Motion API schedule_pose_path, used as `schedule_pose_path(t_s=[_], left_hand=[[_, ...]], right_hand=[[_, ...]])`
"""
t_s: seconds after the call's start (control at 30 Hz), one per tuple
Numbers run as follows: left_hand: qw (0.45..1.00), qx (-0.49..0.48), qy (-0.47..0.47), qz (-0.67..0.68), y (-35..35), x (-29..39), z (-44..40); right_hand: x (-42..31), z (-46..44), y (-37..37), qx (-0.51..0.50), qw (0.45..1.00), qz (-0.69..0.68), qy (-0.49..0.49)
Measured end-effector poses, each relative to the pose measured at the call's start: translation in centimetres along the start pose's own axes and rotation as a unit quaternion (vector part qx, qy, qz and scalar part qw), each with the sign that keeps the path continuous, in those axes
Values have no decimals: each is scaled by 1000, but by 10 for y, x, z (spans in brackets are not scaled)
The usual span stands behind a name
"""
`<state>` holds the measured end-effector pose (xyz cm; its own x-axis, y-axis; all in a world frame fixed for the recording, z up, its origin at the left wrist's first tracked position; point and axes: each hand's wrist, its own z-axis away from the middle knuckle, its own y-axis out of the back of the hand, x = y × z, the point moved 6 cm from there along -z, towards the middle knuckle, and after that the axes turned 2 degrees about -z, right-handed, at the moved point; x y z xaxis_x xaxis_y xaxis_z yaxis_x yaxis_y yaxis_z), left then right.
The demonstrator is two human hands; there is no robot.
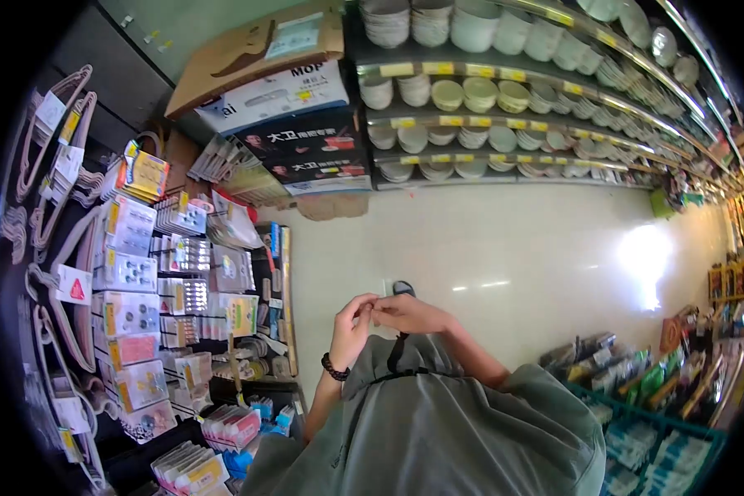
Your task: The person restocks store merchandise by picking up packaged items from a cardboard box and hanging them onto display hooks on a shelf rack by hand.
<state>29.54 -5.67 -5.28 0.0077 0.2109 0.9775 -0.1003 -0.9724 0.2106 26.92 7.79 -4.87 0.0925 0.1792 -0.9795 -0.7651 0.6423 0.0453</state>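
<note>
In front of my waist, my left hand [355, 321] and my right hand [407, 314] meet at the fingertips. The fingers of both are curled and pressed together; whatever may be between them is hidden or too small to name. A dark beaded bracelet [334, 369] circles my left wrist. Below the hands is a grey-green garment [438, 422] with a dark strap [398, 354]. The tip of a dark shoe [403, 288] shows just beyond my fingers on the pale floor [347, 256].
On the left hang hooks of packaged goods [131, 314] and hangers [74, 289]. Stacked mop boxes [306, 136] stand ahead beside shelves of bowls [479, 93]. Teal baskets [649, 417] with packaged goods are at the lower right. Pale floor runs between the shelves.
</note>
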Motion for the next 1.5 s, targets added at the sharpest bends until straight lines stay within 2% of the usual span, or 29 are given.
schedule_pose_path(t_s=[0.07,0.13,0.27,0.53,0.57,0.63,0.7,0.8,0.83,0.87,0.9,0.93,0.97,1.0,1.03,1.13,1.17,1.27,1.3,1.33,1.4,1.43,1.47,1.5], left_hand=[[999,14,23,41,18,-2,-43],[998,31,29,50,34,5,-84],[997,75,9,11,56,21,-153],[968,104,-160,-164,117,61,-297],[958,108,-187,-190,130,66,-321],[965,133,-195,-115,157,54,-373],[954,166,-239,-71,176,76,-421],[919,187,-324,-124,200,101,-501],[901,212,-310,-219,205,103,-529],[864,217,-342,-298,207,106,-556],[775,246,-388,-434,207,99,-580],[748,234,-398,-476,208,83,-607],[774,194,-362,-482,208,71,-619],[794,154,-328,-488,206,64,-626],[769,169,-362,-499,203,61,-617],[789,185,-373,-452,195,65,-580],[795,182,-377,-440,192,67,-567],[814,152,-366,-425,183,69,-526],[812,160,-383,-410,178,60,-515],[818,152,-380,-404,173,59,-504],[828,137,-377,-392,165,59,-475],[861,132,-349,-345,167,53,-463],[891,124,-321,-296,168,44,-451],[917,113,-294,-245,166,34,-438]], right_hand=[[-6,-29,31,1,999,-5,44],[-7,-62,57,17,996,-75,53],[-13,-131,107,34,986,-155,53],[-46,-259,193,84,934,-346,12],[-55,-276,203,78,917,-389,46],[-80,-309,223,71,872,-471,113],[-89,-338,246,103,873,-457,137],[-112,-381,277,132,876,-443,140],[-113,-394,287,141,877,-441,129],[-105,-411,298,151,912,-368,103],[-107,-421,304,160,920,-348,85],[-110,-429,307,166,927,-329,64],[-108,-436,312,181,926,-326,49],[-107,-441,315,194,926,-323,37],[-108,-442,316,214,912,-347,45],[-93,-450,322,190,908,-357,108],[-90,-451,320,183,874,-427,140],[-72,-449,315,147,830,-520,139],[-82,-438,308,166,818,-538,120],[-81,-431,304,203,816,-522,144],[-63,-412,293,289,837,-447,131],[-66,-396,281,338,823,-437,133],[-66,-380,267,344,821,-439,121],[-41,-370,253,339,857,-372,110]])
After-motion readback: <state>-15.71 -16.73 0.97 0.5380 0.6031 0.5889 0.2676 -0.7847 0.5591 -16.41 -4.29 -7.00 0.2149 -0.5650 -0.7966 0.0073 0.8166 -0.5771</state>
